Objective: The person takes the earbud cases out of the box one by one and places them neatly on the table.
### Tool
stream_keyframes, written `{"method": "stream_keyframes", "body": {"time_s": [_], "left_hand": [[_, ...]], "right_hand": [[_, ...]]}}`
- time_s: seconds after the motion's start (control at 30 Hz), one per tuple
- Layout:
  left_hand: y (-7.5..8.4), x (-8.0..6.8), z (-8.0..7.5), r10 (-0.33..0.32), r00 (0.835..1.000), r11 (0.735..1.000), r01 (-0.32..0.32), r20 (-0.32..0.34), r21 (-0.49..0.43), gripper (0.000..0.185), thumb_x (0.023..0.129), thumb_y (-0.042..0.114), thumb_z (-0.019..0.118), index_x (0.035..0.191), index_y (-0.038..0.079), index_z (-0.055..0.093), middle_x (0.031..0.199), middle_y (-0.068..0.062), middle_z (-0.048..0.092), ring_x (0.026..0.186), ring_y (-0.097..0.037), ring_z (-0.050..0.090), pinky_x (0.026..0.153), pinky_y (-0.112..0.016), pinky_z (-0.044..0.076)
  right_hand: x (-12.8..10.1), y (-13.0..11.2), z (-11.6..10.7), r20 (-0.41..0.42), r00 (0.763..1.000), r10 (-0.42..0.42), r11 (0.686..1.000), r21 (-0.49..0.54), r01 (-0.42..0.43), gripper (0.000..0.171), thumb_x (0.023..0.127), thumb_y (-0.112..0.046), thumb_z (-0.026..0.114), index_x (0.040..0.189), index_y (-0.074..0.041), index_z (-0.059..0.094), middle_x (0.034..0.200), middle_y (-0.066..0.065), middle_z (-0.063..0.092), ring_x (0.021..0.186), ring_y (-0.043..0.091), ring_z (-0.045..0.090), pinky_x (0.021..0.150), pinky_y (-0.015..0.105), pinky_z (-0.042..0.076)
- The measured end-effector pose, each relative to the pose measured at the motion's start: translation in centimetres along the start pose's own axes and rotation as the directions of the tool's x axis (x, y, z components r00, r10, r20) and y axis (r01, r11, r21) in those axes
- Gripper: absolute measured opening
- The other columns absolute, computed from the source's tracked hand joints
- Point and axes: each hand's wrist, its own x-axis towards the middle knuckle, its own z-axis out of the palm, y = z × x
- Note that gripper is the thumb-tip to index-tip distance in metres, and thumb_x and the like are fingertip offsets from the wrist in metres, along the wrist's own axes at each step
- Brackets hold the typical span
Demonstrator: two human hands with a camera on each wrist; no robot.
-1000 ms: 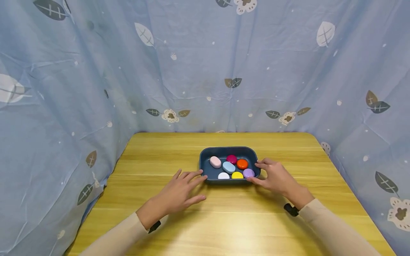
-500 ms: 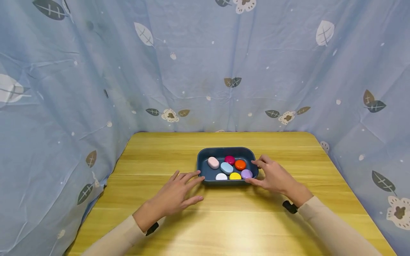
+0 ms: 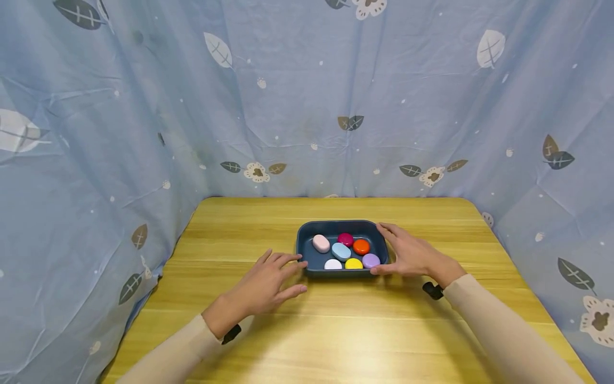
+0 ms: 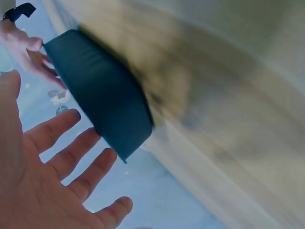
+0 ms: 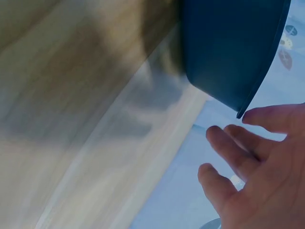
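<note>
A dark blue rectangular tray [image 3: 314, 262] with rounded corners sits on the table. Inside lie several smooth, rounded pieces: pale pink [image 3: 321, 244], magenta [image 3: 345, 239], light blue [image 3: 341, 252], orange [image 3: 361, 247], white [image 3: 333, 264], yellow [image 3: 354, 264] and purple [image 3: 371, 261]. My left hand [image 3: 261, 285] is spread at the tray's left end, fingertips at its rim, thumb apart from it. At the right end my right hand [image 3: 412, 253] spans the corners, thumb by the front rim and a finger by the back corner. The left wrist view shows the tray's outer wall [image 4: 102, 90] beside extended fingers.
The yellow wood-grain table [image 3: 355, 330] extends in front of and around the tray. Pale blue curtains [image 3: 307, 101] with leaf and flower prints stand behind it and on both sides. A small black wrist device [image 3: 433, 290] sits under the right wrist.
My right hand's fingers have spread and shifted from the right rim toward the tray's back right corner. The left hand keeps almost the same place, and the pieces lie as before.
</note>
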Motion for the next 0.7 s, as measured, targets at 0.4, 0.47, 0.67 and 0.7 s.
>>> {"method": "stream_keyframes", "body": {"time_s": [0.4,0.47,0.67,0.7], "left_hand": [[-0.1,4.5,-1.6,0.024,1.0,0.999,-0.024,-0.014,0.039,0.068,0.116,0.066,0.062,0.168,0.022,0.064,0.163,-0.01,0.07,0.151,-0.038,0.067,0.133,-0.063,0.05],[-0.2,5.5,-1.7,0.036,0.999,0.998,-0.035,-0.003,0.052,0.069,0.116,0.065,0.064,0.169,0.021,0.063,0.161,-0.011,0.071,0.149,-0.038,0.069,0.13,-0.061,0.053],[-0.3,8.7,-2.0,0.047,0.996,0.997,-0.051,0.069,0.056,0.069,0.112,0.056,0.076,0.168,0.018,0.063,0.154,-0.01,0.073,0.136,-0.033,0.074,0.121,-0.053,0.063],[-0.2,9.3,-2.1,0.048,0.995,0.997,-0.054,0.087,0.057,0.069,0.112,0.055,0.077,0.169,0.018,0.063,0.155,-0.01,0.072,0.135,-0.032,0.074,0.12,-0.052,0.063]], "right_hand": [[0.9,0.1,-0.2,0.06,0.998,0.014,0.999,0.036,-0.016,0.143,0.086,-0.095,0.077,0.186,-0.007,0.024,0.19,0.025,0.032,0.163,0.053,0.053,0.124,0.073,0.054],[1.0,0.0,-0.3,0.062,0.998,0.013,0.999,0.036,-0.015,0.143,0.086,-0.095,0.077,0.186,-0.007,0.025,0.19,0.025,0.032,0.162,0.053,0.053,0.123,0.074,0.055],[1.0,0.0,-0.3,0.067,0.998,0.014,1.0,0.027,-0.016,0.142,0.087,-0.095,0.077,0.186,-0.006,0.026,0.189,0.026,0.034,0.16,0.054,0.055,0.121,0.075,0.056],[1.0,0.0,-0.2,0.067,0.998,0.019,0.999,0.032,-0.021,0.142,0.087,-0.094,0.077,0.186,-0.007,0.026,0.189,0.025,0.034,0.16,0.053,0.055,0.122,0.074,0.056]]}}
